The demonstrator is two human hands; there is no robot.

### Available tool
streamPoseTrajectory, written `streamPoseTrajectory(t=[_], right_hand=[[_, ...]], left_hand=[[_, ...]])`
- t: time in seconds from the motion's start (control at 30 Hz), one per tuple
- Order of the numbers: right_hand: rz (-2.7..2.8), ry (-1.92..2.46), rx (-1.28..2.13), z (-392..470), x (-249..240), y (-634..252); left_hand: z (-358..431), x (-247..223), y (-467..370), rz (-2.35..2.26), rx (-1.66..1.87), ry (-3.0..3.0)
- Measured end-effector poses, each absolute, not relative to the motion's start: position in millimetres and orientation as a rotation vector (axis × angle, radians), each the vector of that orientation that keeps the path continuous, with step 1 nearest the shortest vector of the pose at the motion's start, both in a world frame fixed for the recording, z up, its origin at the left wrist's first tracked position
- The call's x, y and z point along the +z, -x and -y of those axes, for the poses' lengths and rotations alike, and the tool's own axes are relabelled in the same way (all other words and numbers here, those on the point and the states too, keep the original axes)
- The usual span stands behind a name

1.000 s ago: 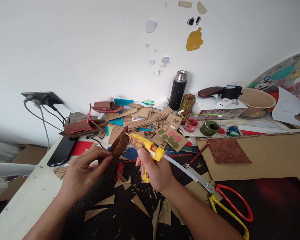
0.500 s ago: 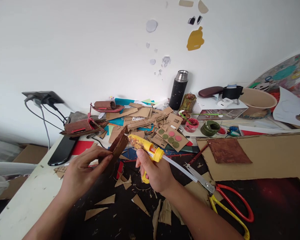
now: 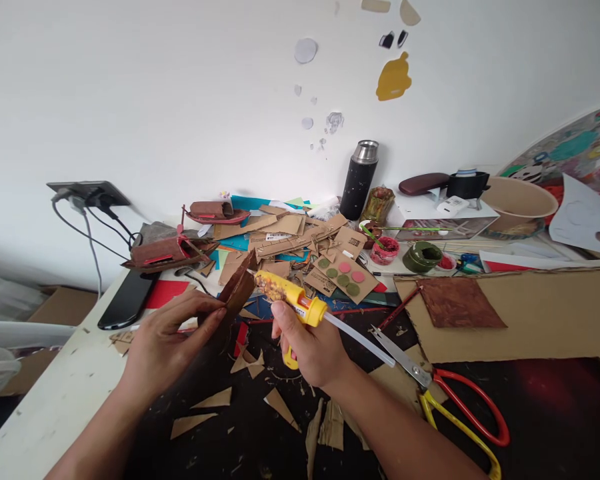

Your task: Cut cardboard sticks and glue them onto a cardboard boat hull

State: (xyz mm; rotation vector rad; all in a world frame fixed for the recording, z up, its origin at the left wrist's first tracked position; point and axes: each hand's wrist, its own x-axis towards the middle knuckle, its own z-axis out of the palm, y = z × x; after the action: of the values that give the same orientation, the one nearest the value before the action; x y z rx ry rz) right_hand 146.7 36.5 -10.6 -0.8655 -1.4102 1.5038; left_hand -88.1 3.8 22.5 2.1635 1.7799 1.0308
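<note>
Between the thumb and fingers of my left hand is a brown-painted cardboard boat hull, tilted with its pointed end up and away. My right hand grips a yellow glue gun, a clear glue stick sticking out of its back. The gun's nozzle is at the hull's upper edge; whether it touches, I cannot tell. Small cardboard scraps lie on the dark mat below my hands. To the right of my right forearm rest scissors with red and yellow handles.
Two finished-looking brown boats stand at the back left, near a black phone. Cardboard pieces are heaped behind my hands. Paint jars and a black thermos stand at the back. A large cardboard sheet lies right.
The view has shifted very slightly. Both hands keep their holds, with the glue gun's nozzle still at the hull's edge.
</note>
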Motion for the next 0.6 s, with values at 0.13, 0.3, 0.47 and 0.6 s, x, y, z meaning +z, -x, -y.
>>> streamPoseTrajectory(t=[0.13, 0.3, 0.47, 0.6], right_hand=[[1.424, 0.864, 1.501, -36.5, -11.1, -147.6], [1.441, 0.859, 1.498, -36.3, -10.2, -147.8], [1.456, 0.858, 1.524, -35.5, -10.5, -148.4], [1.470, 0.851, 1.534, -35.4, -11.1, -148.9]], left_hand=[[-3.7, 24.6, 86.5, -1.788, 1.041, -2.158], [-3.4, 26.6, 85.1, -1.791, 1.075, -2.158], [-4.8, 25.5, 85.8, -1.798, 1.090, -2.173], [-4.0, 23.4, 87.9, -1.804, 1.083, -2.187]])
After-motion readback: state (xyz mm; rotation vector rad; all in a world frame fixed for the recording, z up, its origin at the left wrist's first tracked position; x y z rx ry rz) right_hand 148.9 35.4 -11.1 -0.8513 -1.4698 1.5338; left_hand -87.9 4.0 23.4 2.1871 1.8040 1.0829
